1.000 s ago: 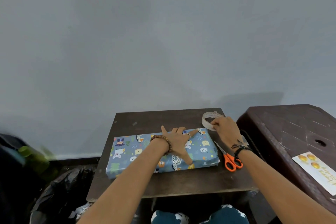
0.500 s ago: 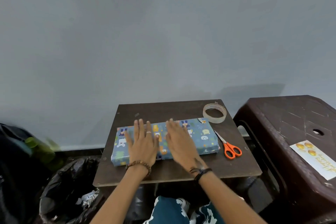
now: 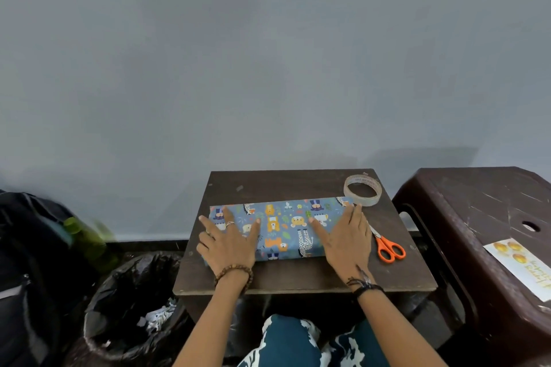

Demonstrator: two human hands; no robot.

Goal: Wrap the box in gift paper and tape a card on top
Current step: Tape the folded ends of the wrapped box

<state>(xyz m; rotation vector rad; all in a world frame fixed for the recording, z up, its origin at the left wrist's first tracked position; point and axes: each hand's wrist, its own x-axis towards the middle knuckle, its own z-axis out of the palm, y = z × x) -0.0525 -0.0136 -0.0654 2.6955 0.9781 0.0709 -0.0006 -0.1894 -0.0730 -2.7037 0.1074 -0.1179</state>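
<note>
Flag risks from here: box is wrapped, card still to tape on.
1. The card lies on the side stool, off the table; reaching for it with the right hand could drag the wrapped box.
2. The scissors lie beside that hand, easily knocked.
3. The tape roll sits at the table's far corner.

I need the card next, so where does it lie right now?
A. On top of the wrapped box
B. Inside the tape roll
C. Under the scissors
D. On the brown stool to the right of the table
D: the card lies flat on the brown stool to the right of the table, apart from the wrapped box, which both hands are pressing.
</note>
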